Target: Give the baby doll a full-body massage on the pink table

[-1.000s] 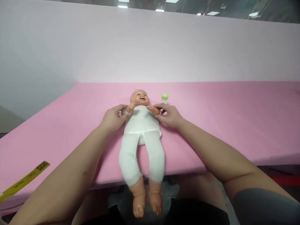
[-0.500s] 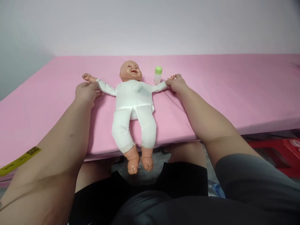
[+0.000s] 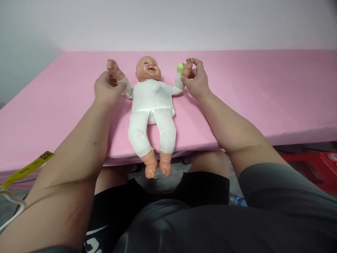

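A peach-toned doll [image 3: 151,102] in a plain white suit lay at centre frame on a solid pink table [image 3: 263,91]. A lime-green cap [image 3: 180,67] showed beside it, a yellow black-printed tape strip [image 3: 27,168] at lower left, a red crate [image 3: 318,168] at right.

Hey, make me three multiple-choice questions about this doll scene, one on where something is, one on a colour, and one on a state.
1. Where are the feet of the doll?
A. Past the near edge of the pink table
B. Against the back wall
C. Under a blanket

2. What colour is the cap of the small bottle by the doll's arm?
A. Red
B. Green
C. Blue

3. How are the doll's arms held?
A. Crossed on its chest
B. Flat at its sides
C. Raised, one in each hand

Answers: 1 A, the bare feet hang over the table edge. 2 B, the cap is bright green. 3 C, the left hand and right hand each grip a raised forearm.
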`<state>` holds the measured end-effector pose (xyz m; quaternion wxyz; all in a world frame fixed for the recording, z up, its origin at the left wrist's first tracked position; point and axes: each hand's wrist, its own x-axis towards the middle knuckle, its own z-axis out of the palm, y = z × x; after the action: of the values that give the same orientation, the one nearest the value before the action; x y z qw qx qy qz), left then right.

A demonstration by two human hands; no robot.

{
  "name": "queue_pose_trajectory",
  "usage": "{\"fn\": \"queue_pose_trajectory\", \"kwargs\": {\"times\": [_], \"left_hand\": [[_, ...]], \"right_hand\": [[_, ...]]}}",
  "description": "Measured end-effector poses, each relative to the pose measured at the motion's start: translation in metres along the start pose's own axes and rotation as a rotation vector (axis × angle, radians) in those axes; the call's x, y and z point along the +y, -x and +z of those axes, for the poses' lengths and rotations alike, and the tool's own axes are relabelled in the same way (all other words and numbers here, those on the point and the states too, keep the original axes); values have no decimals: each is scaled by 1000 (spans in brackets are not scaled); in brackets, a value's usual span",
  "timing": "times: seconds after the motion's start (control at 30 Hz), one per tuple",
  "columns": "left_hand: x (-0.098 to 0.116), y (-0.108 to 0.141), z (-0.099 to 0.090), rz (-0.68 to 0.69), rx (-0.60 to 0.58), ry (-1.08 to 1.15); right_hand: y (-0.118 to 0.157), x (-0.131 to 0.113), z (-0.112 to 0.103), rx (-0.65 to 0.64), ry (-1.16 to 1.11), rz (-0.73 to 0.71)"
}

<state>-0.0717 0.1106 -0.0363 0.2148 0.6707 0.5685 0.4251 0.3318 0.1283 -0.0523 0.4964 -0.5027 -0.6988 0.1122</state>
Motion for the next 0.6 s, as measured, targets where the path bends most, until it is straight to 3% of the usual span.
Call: {"fn": "queue_pose_trajectory", "kwargs": {"times": [0.1, 0.23, 0.4, 0.6], "left_hand": [[15, 9, 11, 174, 3, -22], [18, 10, 25, 265, -55, -102], [14, 7, 29, 348, -100, -175], [15, 10, 30, 325, -92, -161]], "right_hand": [[6, -29, 7, -57, 9, -40], [13, -47, 12, -219, 41, -105], [17, -51, 13, -327, 54, -155], [16, -47, 16, -320, 23, -141]]}}
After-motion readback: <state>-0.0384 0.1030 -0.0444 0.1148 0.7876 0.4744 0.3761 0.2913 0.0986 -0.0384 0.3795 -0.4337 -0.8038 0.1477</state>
